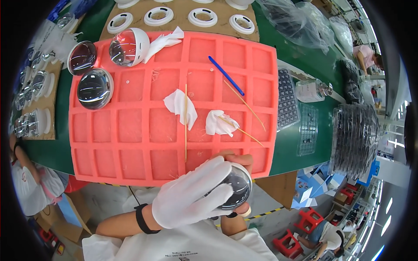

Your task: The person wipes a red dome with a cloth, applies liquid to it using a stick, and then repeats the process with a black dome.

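Observation:
A clear, dark-looking dome cover (240, 186) with a pale rim is held in front of me, just off the red foam tray's (167, 183) near edge. My left hand (191, 193), in a white glove and with a black band at the wrist, wraps its fingers over the dome. Bare fingers of my right hand (244, 162) grip the dome from the far and right side; most of that hand is hidden behind it. Two crumpled white cloths (180, 106) (220, 123), thin wooden sticks (186, 143) and a blue pen-like stick (226, 75) lie on the tray.
At the tray's far left are two dark domes (95, 89) (82, 58), a white dome housing (140, 45) and a cloth (165, 43). White rings (203, 17) lie on cardboard behind. Right are a component tray (288, 98), a bottle (311, 90) and stacked black trays (355, 139). Other people work nearby.

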The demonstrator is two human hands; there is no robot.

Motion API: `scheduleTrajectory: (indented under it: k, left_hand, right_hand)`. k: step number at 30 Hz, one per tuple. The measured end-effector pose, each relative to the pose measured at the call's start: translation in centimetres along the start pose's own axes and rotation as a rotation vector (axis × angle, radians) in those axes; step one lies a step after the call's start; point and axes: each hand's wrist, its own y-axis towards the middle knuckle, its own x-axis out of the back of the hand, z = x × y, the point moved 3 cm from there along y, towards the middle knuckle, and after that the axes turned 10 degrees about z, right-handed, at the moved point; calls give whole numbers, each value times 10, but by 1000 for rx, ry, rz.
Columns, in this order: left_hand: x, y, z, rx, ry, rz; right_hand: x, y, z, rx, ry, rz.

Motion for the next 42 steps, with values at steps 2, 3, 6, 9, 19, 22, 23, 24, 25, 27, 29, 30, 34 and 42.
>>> scheduleTrajectory:
  k: [2,3,6,9,19,22,23,24,25,27,29,30,34,42]
  left_hand:
    - [1,3,-1,70,-97,93]
    - [2,0,1,71,-98,91]
    - [-17,-21,9,11,-79,191]
    - [-25,-35,13,178,-133,-1]
    - [-10,-20,9,0,-37,-24]
    - [-13,-23,13,4,-6,-87]
    - [-14,-25,15,-6,-19,-59]
    - [-14,-26,16,-16,-31,-31]
    - [-15,-24,15,-16,-33,-32]
    - [-15,-19,13,43,-130,-90]
    - [-11,-12,10,29,-105,-91]
    - [-10,-10,9,12,-81,-91]
    - [-13,-13,11,-44,4,-98]
    - [-13,-14,13,-93,-43,-169]
  right_hand:
    - [1,1,-1,-8,-9,-28]
    - [5,1,-5,47,-11,33]
    - [-1,4,-5,81,82,31]
    - [2,6,-5,101,87,42]
    - [3,5,-6,117,-33,113]
    - [-2,3,-3,99,-134,78]
    - [-3,5,-2,84,-112,90]
    - [-3,6,-1,69,-90,101]
    - [-4,5,-1,68,-91,101]
    - [-2,1,-5,-8,-22,6]
    - [2,3,-9,41,-16,50]
    - [4,3,-9,94,-10,93]
    - [3,1,-11,92,-5,44]
    - [-1,2,-5,-19,69,-7]
